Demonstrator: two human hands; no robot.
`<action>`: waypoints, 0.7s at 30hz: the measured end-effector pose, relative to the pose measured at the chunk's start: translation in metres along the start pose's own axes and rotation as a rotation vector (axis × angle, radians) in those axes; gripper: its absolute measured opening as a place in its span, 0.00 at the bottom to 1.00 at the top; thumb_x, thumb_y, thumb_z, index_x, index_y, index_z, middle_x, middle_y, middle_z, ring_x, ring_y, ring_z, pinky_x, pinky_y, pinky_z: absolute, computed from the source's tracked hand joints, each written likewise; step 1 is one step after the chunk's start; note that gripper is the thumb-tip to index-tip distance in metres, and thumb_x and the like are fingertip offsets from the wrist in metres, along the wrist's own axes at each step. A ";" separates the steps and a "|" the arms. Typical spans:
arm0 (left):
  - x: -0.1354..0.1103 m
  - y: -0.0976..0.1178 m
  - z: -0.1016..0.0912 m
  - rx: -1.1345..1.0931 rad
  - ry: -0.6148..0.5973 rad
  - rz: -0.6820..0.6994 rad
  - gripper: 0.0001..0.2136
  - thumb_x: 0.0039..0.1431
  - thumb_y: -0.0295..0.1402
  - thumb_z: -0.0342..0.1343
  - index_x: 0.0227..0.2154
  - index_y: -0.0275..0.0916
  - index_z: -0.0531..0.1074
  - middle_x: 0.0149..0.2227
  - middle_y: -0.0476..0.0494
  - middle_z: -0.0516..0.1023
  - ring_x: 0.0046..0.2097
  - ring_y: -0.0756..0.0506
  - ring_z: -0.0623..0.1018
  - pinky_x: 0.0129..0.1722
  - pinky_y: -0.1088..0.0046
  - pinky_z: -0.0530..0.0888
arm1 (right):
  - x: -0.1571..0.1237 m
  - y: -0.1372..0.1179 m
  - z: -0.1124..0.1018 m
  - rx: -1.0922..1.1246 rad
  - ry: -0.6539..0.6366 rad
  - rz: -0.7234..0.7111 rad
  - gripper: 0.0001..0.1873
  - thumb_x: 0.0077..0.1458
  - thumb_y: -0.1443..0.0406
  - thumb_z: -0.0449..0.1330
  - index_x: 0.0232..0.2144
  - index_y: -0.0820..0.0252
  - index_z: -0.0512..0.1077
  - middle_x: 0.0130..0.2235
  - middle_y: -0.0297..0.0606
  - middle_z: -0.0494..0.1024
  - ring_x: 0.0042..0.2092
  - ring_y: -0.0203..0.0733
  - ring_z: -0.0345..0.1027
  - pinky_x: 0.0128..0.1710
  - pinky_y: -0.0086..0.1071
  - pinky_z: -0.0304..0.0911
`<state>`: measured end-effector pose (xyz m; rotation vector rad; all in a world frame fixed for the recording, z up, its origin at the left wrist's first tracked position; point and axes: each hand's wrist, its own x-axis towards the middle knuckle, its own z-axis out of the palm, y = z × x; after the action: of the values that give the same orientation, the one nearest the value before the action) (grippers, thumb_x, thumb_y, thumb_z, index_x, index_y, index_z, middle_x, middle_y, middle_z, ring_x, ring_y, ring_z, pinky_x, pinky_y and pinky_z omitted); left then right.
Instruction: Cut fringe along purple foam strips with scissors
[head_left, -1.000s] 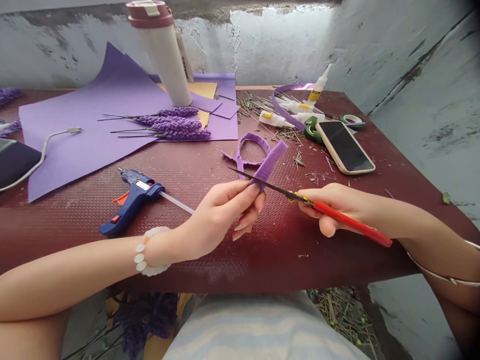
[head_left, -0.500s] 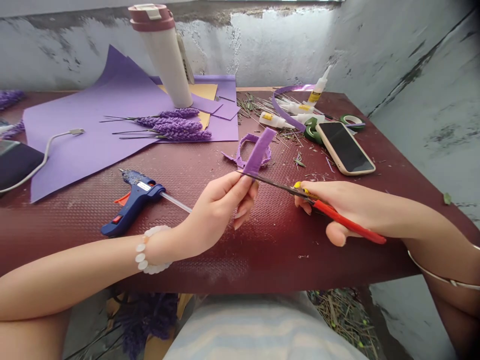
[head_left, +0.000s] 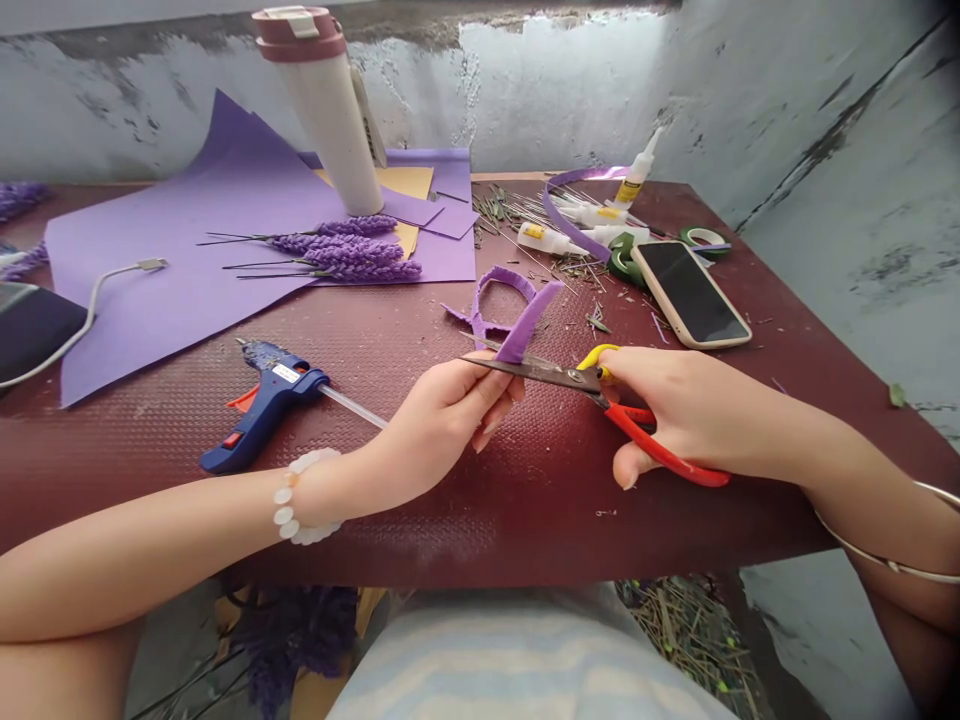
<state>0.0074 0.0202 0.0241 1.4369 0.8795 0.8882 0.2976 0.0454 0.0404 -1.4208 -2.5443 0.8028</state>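
My left hand pinches the lower end of a folded purple paper strip that sticks up and to the right over the dark red table. My right hand grips red-handled scissors. Their blades lie across the strip just above my left fingertips. A cut, fringed purple strip lies curled on the table right behind both hands.
A blue glue gun lies to the left. Purple paper sheets carry finished lavender stems and a white tumbler. A phone, glue bottles, green tape and plant scraps sit at the right rear. A cable lies far left.
The scissors swung from a steep angle to nearly level and moved left onto the strip. My left hand shifted slightly with the strip, which now tilts more to the right.
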 end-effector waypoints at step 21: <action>-0.003 0.004 0.001 -0.079 0.011 -0.079 0.21 0.77 0.49 0.72 0.33 0.40 0.76 0.22 0.58 0.67 0.22 0.52 0.68 0.26 0.73 0.67 | -0.003 0.005 -0.001 0.179 -0.150 0.012 0.26 0.68 0.37 0.68 0.34 0.44 0.67 0.29 0.32 0.89 0.27 0.50 0.74 0.32 0.43 0.61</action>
<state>0.0073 0.0163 0.0277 1.3219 0.8941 0.8625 0.3037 0.0454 0.0395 -1.3690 -2.4948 1.1478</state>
